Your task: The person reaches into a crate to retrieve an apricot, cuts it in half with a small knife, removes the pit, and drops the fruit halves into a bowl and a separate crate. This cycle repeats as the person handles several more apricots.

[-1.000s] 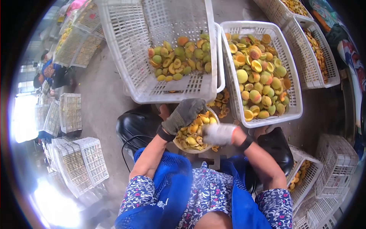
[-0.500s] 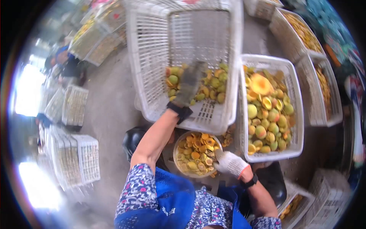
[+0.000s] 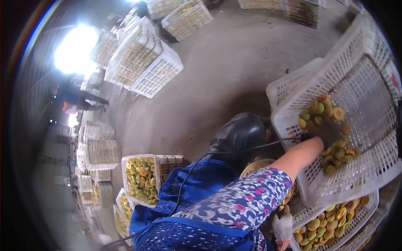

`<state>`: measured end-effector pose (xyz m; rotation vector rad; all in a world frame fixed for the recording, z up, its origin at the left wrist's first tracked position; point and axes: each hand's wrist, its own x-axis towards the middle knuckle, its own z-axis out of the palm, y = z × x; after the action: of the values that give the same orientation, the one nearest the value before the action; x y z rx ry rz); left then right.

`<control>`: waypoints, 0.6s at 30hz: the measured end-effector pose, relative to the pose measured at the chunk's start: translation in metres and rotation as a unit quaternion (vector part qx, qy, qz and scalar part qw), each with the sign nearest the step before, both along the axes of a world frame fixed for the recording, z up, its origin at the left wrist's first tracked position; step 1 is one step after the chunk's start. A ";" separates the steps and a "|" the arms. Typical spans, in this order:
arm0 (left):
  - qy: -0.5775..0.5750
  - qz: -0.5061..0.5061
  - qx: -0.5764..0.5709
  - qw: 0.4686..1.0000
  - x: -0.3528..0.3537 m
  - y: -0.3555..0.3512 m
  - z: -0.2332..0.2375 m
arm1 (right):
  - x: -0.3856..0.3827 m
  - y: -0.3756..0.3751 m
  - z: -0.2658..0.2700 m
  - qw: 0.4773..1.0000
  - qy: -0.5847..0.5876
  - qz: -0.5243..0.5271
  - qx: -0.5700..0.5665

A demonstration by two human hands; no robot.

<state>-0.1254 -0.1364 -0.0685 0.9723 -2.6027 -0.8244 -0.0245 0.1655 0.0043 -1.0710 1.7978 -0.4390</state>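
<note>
My left hand, in a dark glove, reaches into a tilted white plastic crate. Whole and halved peaches, greenish yellow, lie around the hand; its fingers are blurred among them. At the bottom, my right hand wears a pale knit glove and is beside a lower crate of peaches. Its fingers show too poorly to tell whether they hold anything. Between my legs, partly behind my left sleeve, stands a round tub with cut fruit.
Another fruit-filled crate stands by my side. Stacked white crates are across the concrete floor, and a person is farther off. A dark cord runs over my blue apron.
My view has swung left and tilted, so the crates now appear at the right. My left hand is still in the tilted crate; my right hand now appears beside the lower crate.
</note>
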 end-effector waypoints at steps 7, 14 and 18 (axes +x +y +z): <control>0.038 -0.111 0.091 0.989 0.027 -0.010 0.001 | 0.011 -0.007 -0.019 0.985 -0.135 -0.078 -0.072; 0.061 -0.165 0.161 0.971 -0.005 0.010 -0.013 | -0.042 -0.007 -0.006 0.987 -0.136 -0.069 0.048; 0.098 -0.146 0.159 0.971 0.003 0.004 0.000 | -0.042 -0.025 -0.007 0.950 -0.260 -0.174 0.012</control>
<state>-0.1224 -0.1324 -0.0685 0.5443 -2.5192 -1.3704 -0.0662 0.1400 -0.0022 -0.5420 1.5027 -0.8265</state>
